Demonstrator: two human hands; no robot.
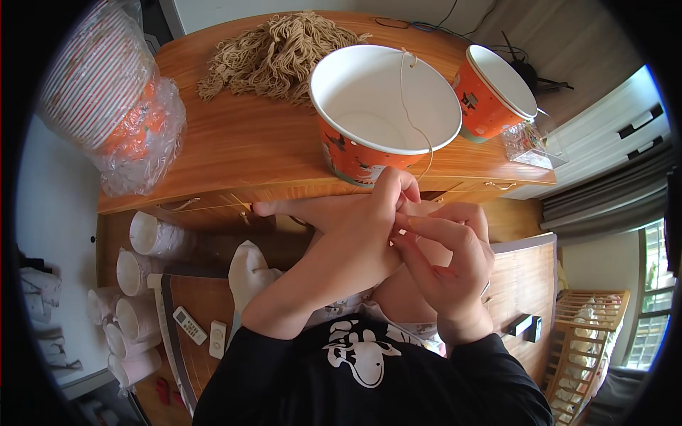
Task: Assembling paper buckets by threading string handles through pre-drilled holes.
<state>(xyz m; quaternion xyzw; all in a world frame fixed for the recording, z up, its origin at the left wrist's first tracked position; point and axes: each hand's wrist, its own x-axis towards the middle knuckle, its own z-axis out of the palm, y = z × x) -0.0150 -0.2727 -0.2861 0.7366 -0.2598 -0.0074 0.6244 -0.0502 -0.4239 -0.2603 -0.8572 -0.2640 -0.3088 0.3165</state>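
A large orange paper bucket (341,145) with a white inside and printed figures stands at the table's front edge. A thin tan string (403,92) passes at a hole in its rim, hangs across the opening and runs down over the front toward my fingers. My left hand (394,193) is closed in a pinch just below the bucket, at the string's lower part. Close against it, my right hand (455,248) pinches with thumb and forefinger. The string's end between the fingertips is mostly hidden. Behind the bucket lies a loose heap of tan strings (277,57).
Smaller nested orange buckets (490,99) stand at the right, beside a clear plastic box (529,145). A plastic-wrapped bucket stack (106,92) is at the left of the wooden table (234,145). White bucket stacks (135,273) and two remotes (190,325) are lower left.
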